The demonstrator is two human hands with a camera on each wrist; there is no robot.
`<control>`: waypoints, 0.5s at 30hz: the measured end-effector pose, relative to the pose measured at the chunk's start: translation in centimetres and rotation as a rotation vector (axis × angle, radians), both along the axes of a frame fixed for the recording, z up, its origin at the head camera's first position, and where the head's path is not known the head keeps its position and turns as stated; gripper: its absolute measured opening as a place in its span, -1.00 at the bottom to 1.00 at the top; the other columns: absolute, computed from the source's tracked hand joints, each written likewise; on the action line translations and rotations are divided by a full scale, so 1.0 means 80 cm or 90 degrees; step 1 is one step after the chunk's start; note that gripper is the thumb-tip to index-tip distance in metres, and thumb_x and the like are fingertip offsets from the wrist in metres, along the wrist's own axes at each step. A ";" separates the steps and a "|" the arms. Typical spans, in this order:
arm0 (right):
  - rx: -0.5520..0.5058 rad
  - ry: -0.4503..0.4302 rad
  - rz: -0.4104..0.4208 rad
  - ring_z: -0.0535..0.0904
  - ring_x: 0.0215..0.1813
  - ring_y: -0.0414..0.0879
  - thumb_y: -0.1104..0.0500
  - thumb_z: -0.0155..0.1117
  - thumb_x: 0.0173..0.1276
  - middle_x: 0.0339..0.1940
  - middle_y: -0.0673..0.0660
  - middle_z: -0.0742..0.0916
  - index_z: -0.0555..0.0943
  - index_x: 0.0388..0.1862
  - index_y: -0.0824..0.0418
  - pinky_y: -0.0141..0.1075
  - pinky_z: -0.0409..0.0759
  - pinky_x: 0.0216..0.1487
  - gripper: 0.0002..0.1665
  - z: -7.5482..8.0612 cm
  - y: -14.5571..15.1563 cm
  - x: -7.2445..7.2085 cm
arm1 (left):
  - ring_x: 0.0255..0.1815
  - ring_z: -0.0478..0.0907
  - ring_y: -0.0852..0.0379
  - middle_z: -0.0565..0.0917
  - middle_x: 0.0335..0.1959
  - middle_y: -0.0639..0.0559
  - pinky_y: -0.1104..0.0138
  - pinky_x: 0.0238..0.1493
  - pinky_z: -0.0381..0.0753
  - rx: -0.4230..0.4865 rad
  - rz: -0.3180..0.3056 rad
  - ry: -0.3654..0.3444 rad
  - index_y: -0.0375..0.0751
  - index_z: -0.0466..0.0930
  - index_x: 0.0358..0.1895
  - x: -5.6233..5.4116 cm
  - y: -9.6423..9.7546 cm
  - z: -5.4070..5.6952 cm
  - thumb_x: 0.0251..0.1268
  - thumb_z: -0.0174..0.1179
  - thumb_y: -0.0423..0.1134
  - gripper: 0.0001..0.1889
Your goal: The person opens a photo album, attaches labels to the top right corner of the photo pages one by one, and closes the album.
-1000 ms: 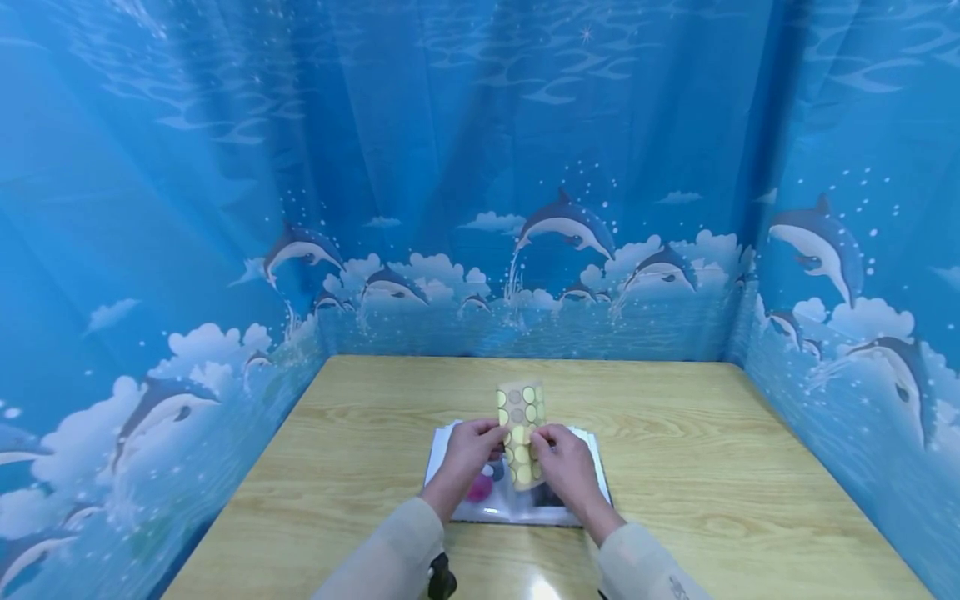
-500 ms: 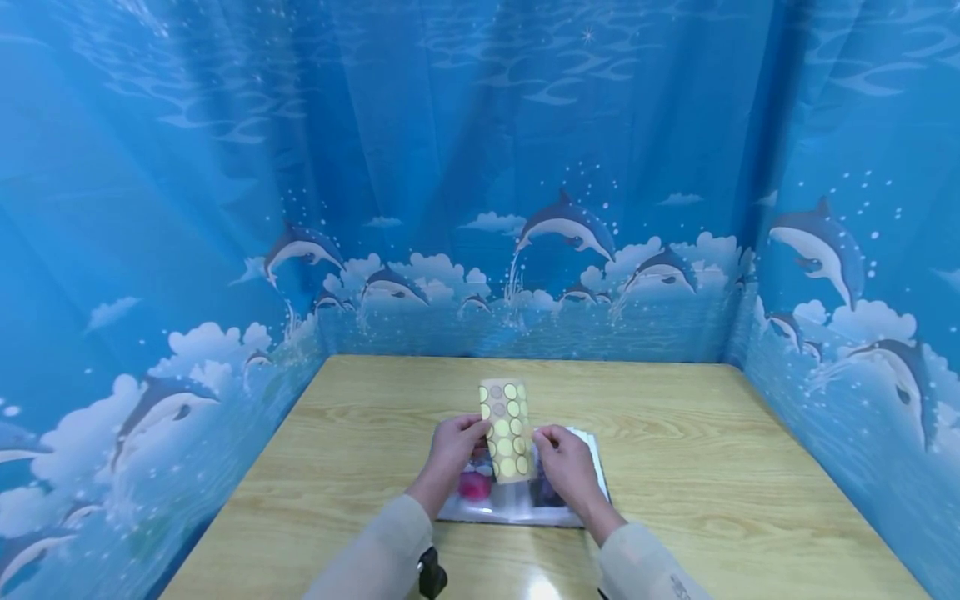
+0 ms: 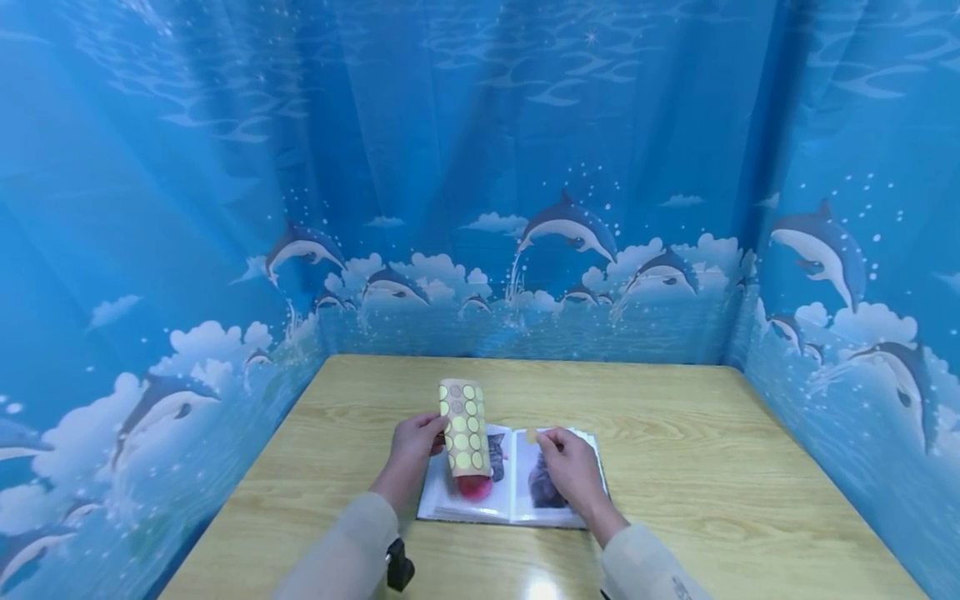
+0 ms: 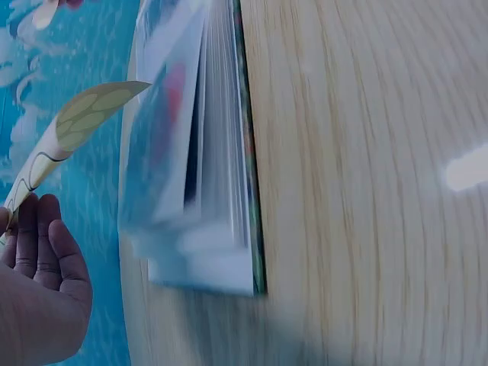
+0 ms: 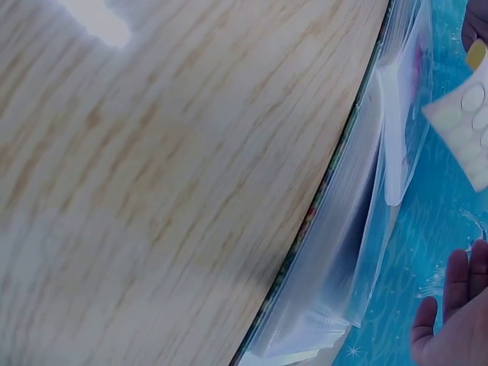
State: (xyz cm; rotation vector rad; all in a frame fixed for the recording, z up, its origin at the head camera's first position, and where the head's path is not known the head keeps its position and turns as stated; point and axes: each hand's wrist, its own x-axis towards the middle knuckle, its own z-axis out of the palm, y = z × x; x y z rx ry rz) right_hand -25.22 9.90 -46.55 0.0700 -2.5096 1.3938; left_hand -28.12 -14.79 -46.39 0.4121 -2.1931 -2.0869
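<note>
My left hand (image 3: 412, 448) pinches the left edge of a sheet of round yellow stickers (image 3: 466, 427), which it holds raised over the left page. Two circles near its top look bare. In the left wrist view the sheet (image 4: 91, 114) curls above the fingers. My right hand (image 3: 573, 468) pinches a small yellow round sticker (image 3: 532, 435) over the right page. Under both hands a photo album (image 3: 444, 505) lies spread on the table. Its left page shows a cat picture (image 3: 496, 457) and something pink (image 3: 474, 487), partly covered by the sheet; the right page's dark picture (image 3: 543, 485) is partly behind my hand.
The album rests on a wood-grain table (image 3: 712, 450), near its front. A blue curtain with dolphins (image 3: 566, 225) surrounds the table at the back and both sides. Light glares off the tabletop (image 3: 542, 588) in front of the album.
My left hand has moved left with the sticker sheet, away from my right hand, uncovering the album's middle. The right hand stays in place, with a single sticker now apart from the sheet.
</note>
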 end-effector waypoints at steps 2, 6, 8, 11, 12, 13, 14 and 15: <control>-0.002 -0.010 -0.007 0.53 -0.32 -0.15 0.10 0.28 0.42 -0.42 -0.03 0.69 0.70 -0.35 0.17 -0.22 0.54 -0.17 -0.80 -0.001 0.000 -0.001 | -0.34 0.61 0.11 0.70 -0.27 -0.14 0.29 -0.22 0.70 0.001 0.003 0.005 -0.47 0.57 0.12 0.000 -0.010 -0.001 0.34 0.23 -0.29 -0.63; 0.007 -0.015 -0.014 0.53 -0.32 -0.13 0.10 0.27 0.42 -0.43 -0.03 0.68 0.70 -0.36 0.18 -0.21 0.53 -0.17 -0.80 -0.002 0.000 -0.001 | -0.36 0.59 0.12 0.69 -0.30 -0.13 0.24 -0.19 0.70 -0.006 0.013 0.015 -0.50 0.55 0.12 0.000 -0.031 -0.001 0.34 0.22 -0.32 -0.63; 0.013 -0.016 -0.015 0.54 -0.31 -0.13 0.11 0.27 0.41 -0.41 -0.02 0.69 0.70 -0.34 0.19 -0.19 0.54 -0.15 -0.80 -0.002 0.001 -0.001 | -0.37 0.59 0.13 0.69 -0.30 -0.12 0.21 -0.17 0.69 -0.005 0.022 0.014 -0.51 0.55 0.12 0.001 -0.042 -0.001 0.35 0.21 -0.33 -0.63; 0.022 -0.018 -0.011 0.54 -0.29 -0.13 0.10 0.26 0.42 -0.40 -0.02 0.69 0.70 -0.32 0.20 -0.18 0.54 -0.13 -0.79 -0.003 0.003 0.000 | -0.35 0.59 0.13 0.70 -0.26 -0.13 0.17 -0.11 0.68 -0.011 0.033 0.006 -0.51 0.54 0.13 0.003 -0.061 -0.002 0.37 0.20 -0.32 -0.63; 0.022 -0.018 -0.009 0.54 -0.29 -0.13 0.10 0.26 0.43 -0.40 -0.02 0.69 0.70 -0.32 0.20 -0.18 0.54 -0.13 -0.79 -0.003 0.004 0.000 | -0.35 0.60 0.13 0.70 -0.24 -0.14 0.15 -0.09 0.68 -0.013 0.036 0.004 -0.51 0.53 0.14 0.004 -0.068 -0.003 0.37 0.19 -0.32 -0.63; 0.023 -0.018 -0.007 0.54 -0.29 -0.14 0.10 0.26 0.43 -0.40 -0.03 0.69 0.70 -0.32 0.21 -0.17 0.54 -0.14 -0.79 -0.003 0.005 0.000 | -0.34 0.60 0.13 0.70 -0.23 -0.15 0.15 -0.08 0.68 -0.017 0.039 0.001 -0.52 0.52 0.15 0.005 -0.075 -0.004 0.38 0.18 -0.32 -0.62; 0.021 -0.017 -0.006 0.54 -0.30 -0.14 0.10 0.26 0.43 -0.41 -0.03 0.69 0.70 -0.32 0.21 -0.18 0.54 -0.14 -0.78 -0.004 0.006 0.000 | -0.34 0.60 0.13 0.70 -0.22 -0.16 0.16 -0.08 0.67 -0.020 0.041 -0.001 -0.53 0.51 0.16 0.006 -0.083 -0.005 0.39 0.18 -0.31 -0.61; 0.020 -0.016 -0.005 0.54 -0.30 -0.14 0.10 0.26 0.43 -0.42 -0.03 0.68 0.70 -0.33 0.21 -0.18 0.54 -0.15 -0.78 -0.004 0.006 0.001 | -0.34 0.60 0.14 0.69 -0.21 -0.16 0.17 -0.08 0.67 -0.025 0.044 -0.002 -0.53 0.50 0.17 0.007 -0.090 -0.007 0.40 0.17 -0.31 -0.60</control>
